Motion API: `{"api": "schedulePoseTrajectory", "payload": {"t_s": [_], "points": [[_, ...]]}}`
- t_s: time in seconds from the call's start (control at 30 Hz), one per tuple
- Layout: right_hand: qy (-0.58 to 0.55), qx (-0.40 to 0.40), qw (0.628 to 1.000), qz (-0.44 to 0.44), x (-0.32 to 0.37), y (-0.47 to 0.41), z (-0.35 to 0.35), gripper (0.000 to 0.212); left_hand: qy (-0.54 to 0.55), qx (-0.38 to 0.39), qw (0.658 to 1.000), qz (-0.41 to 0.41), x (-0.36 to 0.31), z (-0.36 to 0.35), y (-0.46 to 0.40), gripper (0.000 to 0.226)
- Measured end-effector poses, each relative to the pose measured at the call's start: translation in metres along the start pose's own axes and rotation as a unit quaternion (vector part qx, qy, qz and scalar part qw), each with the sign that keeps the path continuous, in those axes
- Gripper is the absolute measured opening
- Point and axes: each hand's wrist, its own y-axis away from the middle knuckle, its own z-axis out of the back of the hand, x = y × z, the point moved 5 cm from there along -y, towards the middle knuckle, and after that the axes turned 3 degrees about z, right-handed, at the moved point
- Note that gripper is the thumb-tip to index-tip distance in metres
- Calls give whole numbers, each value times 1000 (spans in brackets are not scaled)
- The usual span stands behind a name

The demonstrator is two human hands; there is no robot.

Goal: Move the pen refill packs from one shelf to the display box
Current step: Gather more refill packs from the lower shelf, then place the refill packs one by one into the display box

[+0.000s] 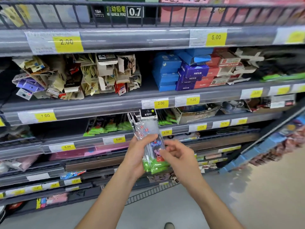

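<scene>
Now | left hand (137, 156) grips refill packs (152, 146): clear sleeves, green bottoms, cartoon pig | right hand (179, 156) pinches front pack

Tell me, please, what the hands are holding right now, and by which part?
The left hand grips a bundle of pen refill packs around its lower half. The right hand pinches the front pack low down at its edge.
</scene>
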Motion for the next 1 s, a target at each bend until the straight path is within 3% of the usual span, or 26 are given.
{"api": "schedulePoseTrajectory", "payload": {"t_s": [0.23,0.37,0.5,0.7,0.77,0.9,1.0], "points": [[-47,-90,995,-24,1,23,92,16,-46,58,996,47,41,-86,-1,71],[-64,-118,991,-17,5,34,165,15,-69,104,991,41,70,-152,-1,48],[-71,-129,989,-20,11,40,243,24,-106,101,989,25,105,-226,-1,32],[-49,-119,992,-11,28,40,367,36,-116,72,991,-7,158,-336,-9,53],[-40,-127,991,0,32,35,400,32,-123,73,989,-32,168,-363,-10,51],[-49,-124,991,-7,36,11,441,23,-99,65,993,-22,176,-405,-22,96],[-48,-105,993,-13,37,-12,461,15,-92,63,993,-38,173,-430,-36,98]]}}
